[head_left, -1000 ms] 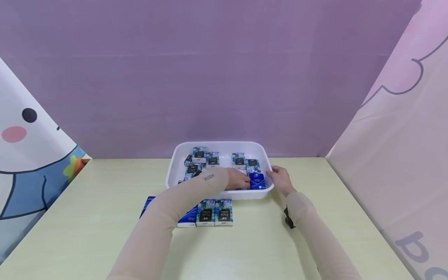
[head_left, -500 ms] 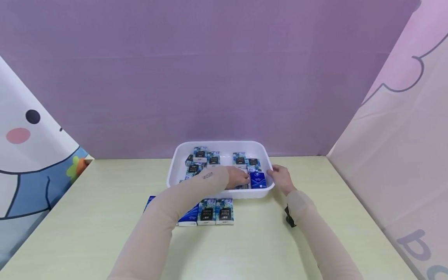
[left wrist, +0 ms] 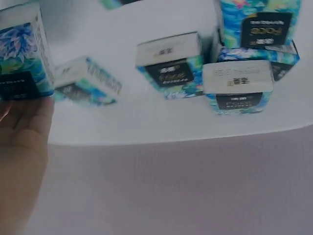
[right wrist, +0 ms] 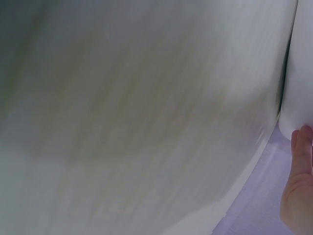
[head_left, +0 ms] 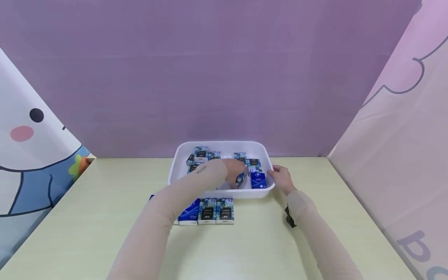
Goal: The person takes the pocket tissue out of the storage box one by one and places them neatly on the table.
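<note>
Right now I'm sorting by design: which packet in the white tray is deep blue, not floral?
The blue packet in the tray's near right corner, closest to the right hand; the other packets visible inside have floral fronts.

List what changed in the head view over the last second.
The left hand has moved slightly away from the person and to the left within the white tray; it now holds a floral packet, tilted. Whether it already gripped it earlier is hidden.

Unchanged: right hand at the tray's right rim, dark blue packet beside it, front row of packets.
</note>
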The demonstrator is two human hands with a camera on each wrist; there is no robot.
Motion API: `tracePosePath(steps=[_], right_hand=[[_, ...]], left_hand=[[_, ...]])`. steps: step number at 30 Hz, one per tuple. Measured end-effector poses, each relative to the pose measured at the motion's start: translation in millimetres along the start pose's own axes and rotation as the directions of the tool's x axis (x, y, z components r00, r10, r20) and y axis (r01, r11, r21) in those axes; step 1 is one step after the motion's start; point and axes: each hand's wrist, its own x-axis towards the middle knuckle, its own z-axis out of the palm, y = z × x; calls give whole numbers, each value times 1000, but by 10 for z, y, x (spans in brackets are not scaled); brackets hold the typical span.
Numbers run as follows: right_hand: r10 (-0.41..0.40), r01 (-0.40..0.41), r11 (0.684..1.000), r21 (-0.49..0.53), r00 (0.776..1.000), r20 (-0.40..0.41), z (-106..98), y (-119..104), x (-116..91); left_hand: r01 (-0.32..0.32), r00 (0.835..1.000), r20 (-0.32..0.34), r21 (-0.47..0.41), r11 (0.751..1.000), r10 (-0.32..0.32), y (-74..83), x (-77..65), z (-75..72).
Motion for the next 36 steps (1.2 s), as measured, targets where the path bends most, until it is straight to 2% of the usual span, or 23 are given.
tracePosePath(steps=[2,6,12,19,22,29,36], right_hand=[[-5,5,1000,-1,1000,9,1,5,3],[-1,1,1000,0,1000,7,5,4,-3],[1,-1,1000,3,1000,6,-1,-1,-7],[-1,1,1000,14,1000,6,-8,-17,-12],[-5,5,1000,14,1000,11,-9,-18,-15],[10,-10,1000,12,1000,8,-6,-8,-8],[9,-9,1000,-10,1000,13,-1,10,5]], left_hand=[[29,999,-18,-39,999,-30,-29,-11,-39],[61,995,-67,-112,992,-69,-67,-126,-149],[60,987,-134,-224,973,-92,-81,-329,-304],[72,974,-182,-308,949,-133,-4,-568,-381],[74,968,-205,-315,946,-144,47,-668,-383],[26,953,-281,-305,952,-116,226,-899,-315],[1,942,-325,-227,974,-77,457,-1120,-204]])
